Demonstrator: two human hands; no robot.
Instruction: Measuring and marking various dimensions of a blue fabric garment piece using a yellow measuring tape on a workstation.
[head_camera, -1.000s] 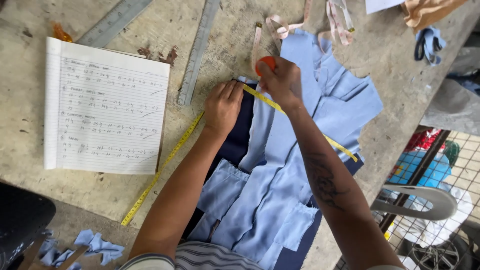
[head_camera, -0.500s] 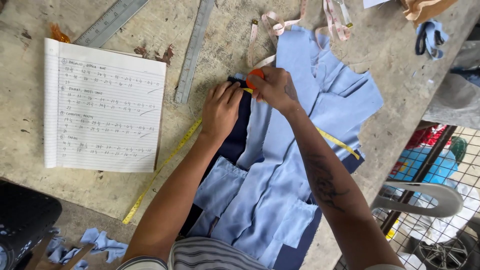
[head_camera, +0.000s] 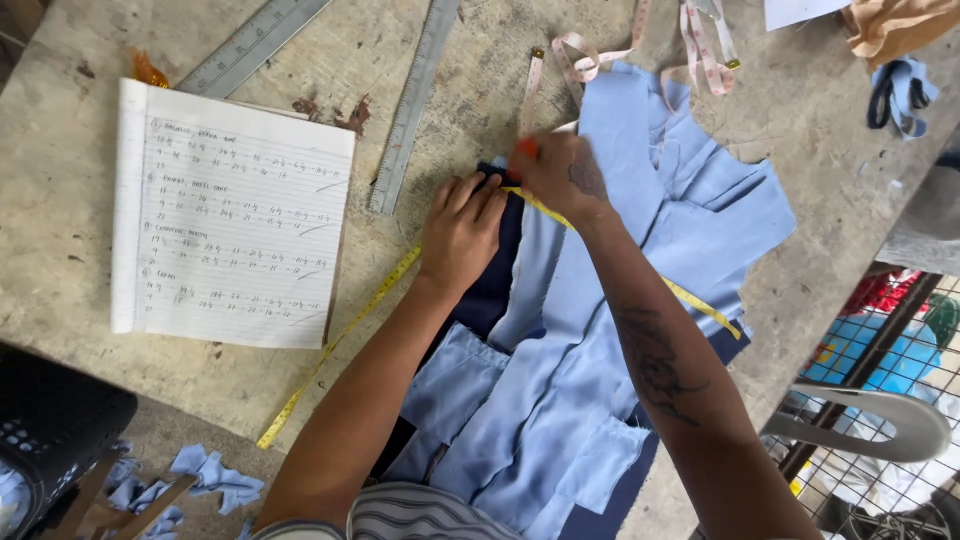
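L hand (head_camera: 462, 232) flat, fingers open, pressing yellow tape measure (head_camera: 345, 335) onto navy cloth (head_camera: 495, 280); R hand (head_camera: 560, 172) just beside, pinched shut on orange chalk (head_camera: 526, 148), light blue fabric pieces (head_camera: 640, 200) beneath

Light-blue cloth (head_camera: 650, 230), yellow tape measure (head_camera: 340, 335), white notebook (head_camera: 235, 215)

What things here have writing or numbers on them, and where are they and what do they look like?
Notebook: left on the table, white lined page, handwritten rows.
Yellow tape measure: runs slantwise from the table's lower left, under both hands, across the blue cloth.
Pink tape measure: loose loops, top middle.
Two metal rulers: long grey strips, top left and top middle.
White paper corner: top right edge, too little showing.
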